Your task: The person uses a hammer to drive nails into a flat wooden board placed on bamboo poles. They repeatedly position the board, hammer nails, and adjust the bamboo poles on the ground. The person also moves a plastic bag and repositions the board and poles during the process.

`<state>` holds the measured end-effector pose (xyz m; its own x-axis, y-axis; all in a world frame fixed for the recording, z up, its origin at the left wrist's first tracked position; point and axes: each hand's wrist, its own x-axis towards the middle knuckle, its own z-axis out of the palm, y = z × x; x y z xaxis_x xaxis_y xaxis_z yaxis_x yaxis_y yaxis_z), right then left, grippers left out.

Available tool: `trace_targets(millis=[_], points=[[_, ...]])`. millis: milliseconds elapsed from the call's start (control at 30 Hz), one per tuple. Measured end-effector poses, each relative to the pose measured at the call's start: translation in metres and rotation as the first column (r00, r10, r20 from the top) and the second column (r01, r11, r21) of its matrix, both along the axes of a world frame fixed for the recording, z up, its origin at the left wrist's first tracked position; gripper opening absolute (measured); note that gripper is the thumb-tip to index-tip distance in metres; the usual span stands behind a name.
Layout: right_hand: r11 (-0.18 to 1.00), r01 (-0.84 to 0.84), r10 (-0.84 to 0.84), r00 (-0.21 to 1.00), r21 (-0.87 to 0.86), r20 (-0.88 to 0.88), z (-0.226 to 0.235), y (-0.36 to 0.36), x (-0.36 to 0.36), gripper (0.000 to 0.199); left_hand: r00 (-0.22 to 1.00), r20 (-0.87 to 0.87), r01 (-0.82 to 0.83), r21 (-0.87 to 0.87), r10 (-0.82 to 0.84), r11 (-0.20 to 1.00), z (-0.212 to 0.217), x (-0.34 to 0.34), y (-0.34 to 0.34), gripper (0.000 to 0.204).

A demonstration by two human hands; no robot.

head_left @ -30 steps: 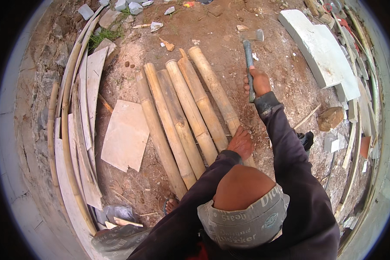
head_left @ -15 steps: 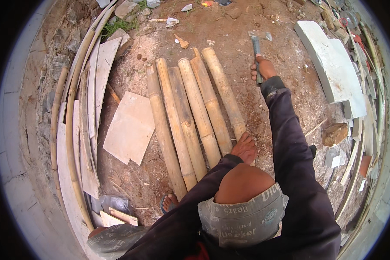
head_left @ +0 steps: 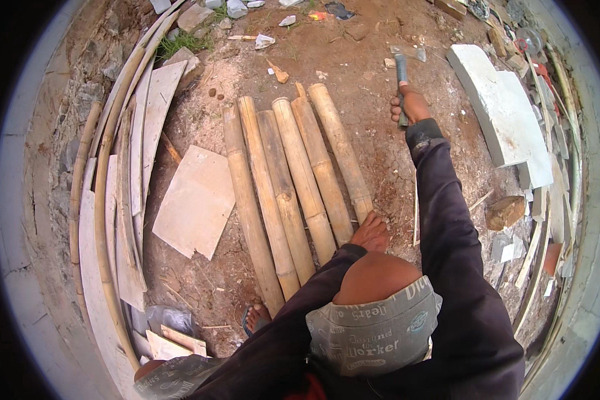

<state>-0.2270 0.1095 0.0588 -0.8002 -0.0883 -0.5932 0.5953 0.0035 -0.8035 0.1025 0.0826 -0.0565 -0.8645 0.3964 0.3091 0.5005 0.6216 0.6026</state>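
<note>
Right hand (head_left: 415, 105): closed round the handle of a hatchet (head_left: 401, 69), held clear of the poles. Left hand (head_left: 371, 233): laid over the rightmost bamboo pole (head_left: 341, 150); firmness of grip cannot be told. Five further bamboo poles (head_left: 284, 190) lie alongside, leftward, on reddish-brown, debris-strewn earth (head_left: 393, 170). Beyond: a pale flat board (head_left: 195, 202) left, a white stepped block (head_left: 500, 107) right, a grey wall (head_left: 15, 193) at far left.

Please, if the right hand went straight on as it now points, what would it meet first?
The way looks free: past the hatchet-like tool in the right hand, the line seems to run over soil to the upper edge. The hand's height above the ground is unclear.
</note>
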Motion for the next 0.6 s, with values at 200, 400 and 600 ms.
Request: trace_targets(millis=[200,400,600], points=[[0.822,0.425,-0.365,0.904,0.378,-0.223,-0.04,-0.052,0.019,0.046,0.998,0.063,-0.011,0.013,0.011,1.0,-0.002,0.007,0.0,0.014],[0.95,-0.274,0.235,0.943,0.151,0.236,-0.029,-0.017,0.044,0.032,0.99,0.144,0.003,-0.008,-0.002,1.0,0.014,0.006,-0.005,0.016],[0.913,0.359,-0.35,0.933,0.192,-0.084,-0.04,-0.056,0.046,0.038,0.997,0.057,-0.055,-0.066,0.059,0.996,0.019,0.008,-0.006,0.016]])
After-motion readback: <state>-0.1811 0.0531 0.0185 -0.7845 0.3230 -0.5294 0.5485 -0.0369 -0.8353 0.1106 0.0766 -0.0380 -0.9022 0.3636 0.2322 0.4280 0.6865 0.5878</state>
